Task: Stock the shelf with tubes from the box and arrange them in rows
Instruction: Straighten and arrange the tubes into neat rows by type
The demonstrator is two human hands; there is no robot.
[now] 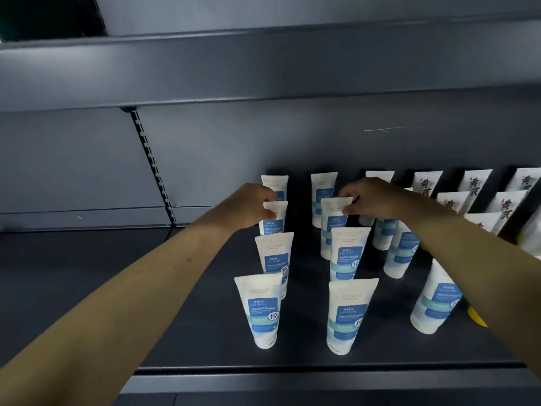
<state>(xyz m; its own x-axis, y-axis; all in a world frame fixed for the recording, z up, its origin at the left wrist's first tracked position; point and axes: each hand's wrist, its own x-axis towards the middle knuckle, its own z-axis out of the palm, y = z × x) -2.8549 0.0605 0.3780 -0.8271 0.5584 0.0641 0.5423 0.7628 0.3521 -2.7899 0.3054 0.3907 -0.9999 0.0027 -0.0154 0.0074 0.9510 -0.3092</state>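
Starting at the btm of the frame: the dark shelf (87, 273) runs across, w/ white, blue-labelled tubes upright on their caps in rows going back. Nearest are the front-left tube (260, 312) and the front-mid tube (347, 317), standing apart from each other. A right-side tube (436, 303) stands lower right, partly behind the right forearm. A yellow object (477, 317) peeks out just beside that forearm; can't tell what it is.

Both bare arms reach in from the btm corners toward the centre. One step back there's another tube in each of the left and mid rows.

Further back, the left hand (251, 206) pinches the flat top edge of the left-row tube (273, 222), thumb and fingers curled on it. The right hand (371, 197) pinches the top corner of the mid-row tube (332, 227) the same way. Both tubes are upright, w/ bases hidden by the tubes in front.

Behind them stand the back-left tube (275, 184) and the back-mid tube (322, 189), near the rear wall. Far right are white tubes w/ dark characters (474, 183). Centre left is a slotted upright (152, 168), and above it all the upper shelf (263, 65).
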